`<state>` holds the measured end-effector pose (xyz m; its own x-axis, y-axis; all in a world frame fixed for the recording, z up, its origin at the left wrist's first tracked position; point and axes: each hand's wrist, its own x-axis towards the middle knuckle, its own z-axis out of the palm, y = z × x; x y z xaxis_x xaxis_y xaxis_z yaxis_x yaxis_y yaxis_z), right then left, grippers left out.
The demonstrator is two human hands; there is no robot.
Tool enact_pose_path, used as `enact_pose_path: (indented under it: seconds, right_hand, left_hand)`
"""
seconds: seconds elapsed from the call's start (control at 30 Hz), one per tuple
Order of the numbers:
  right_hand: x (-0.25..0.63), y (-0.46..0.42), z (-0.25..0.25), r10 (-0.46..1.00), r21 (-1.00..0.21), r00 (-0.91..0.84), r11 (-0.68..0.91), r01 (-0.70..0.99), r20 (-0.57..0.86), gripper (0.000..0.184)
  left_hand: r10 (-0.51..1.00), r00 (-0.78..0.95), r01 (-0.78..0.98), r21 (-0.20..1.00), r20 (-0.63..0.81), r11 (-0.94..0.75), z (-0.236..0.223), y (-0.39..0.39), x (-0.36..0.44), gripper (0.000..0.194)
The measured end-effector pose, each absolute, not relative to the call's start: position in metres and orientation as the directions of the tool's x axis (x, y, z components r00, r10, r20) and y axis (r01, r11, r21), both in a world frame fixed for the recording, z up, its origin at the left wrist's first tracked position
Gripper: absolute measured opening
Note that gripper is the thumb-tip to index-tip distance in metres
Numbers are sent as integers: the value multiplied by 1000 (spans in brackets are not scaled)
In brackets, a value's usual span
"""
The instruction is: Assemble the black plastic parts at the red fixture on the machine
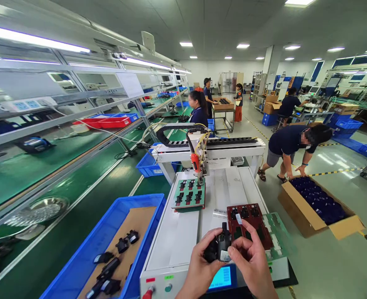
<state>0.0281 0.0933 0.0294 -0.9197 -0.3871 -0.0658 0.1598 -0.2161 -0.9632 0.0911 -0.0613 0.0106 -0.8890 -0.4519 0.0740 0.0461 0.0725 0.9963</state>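
Right now both my hands hold a small black part [218,248] just above the white machine surface [177,236]. My left hand [202,265] cups it from below, fingers [208,240] curled around it; my right hand [252,259] pinches its near edge between thumb and forefinger. Just behind it sits a dark red fixture [248,224], farther back a green fixture [188,194]. A blue bin [86,249] with more black parts lies to my left.

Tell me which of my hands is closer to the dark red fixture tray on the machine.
Right. Your right hand overlaps the dark red fixture tray at its near edge; your left hand sits left of it, both gripping the black part.
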Motion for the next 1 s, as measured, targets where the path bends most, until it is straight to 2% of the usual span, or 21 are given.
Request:
enact_pose_path:
  seconds: [0.2,0.63,0.73,0.87,0.93,1.0]
  right_hand:
    - [20,100,29,-464,-978,-883,-143,149,-66,89]
    - [17,99,24,-475,-991,-879,-100,83,-26,89]
    - [25,97,20,-443,-999,-896,-36,-32,44,82]
    - [34,98,16,-271,-929,-910,112,-354,314,73]
    - [34,99,16,-287,-943,-917,99,-316,277,80]
    - [31,98,15,-394,-990,-912,24,-136,116,94]
  left_hand:
    - [-443,-892,55,995,85,82,13,-61,91,64]
    - [-438,-889,94,990,132,107,9,-63,91,63]
    - [-445,-889,72,993,108,98,8,-64,94,64]
    - [-453,-887,68,996,89,62,10,-64,98,65]
    - [-435,-882,139,983,179,121,14,-63,98,61]
    - [-371,-871,231,936,320,266,18,-61,99,54]
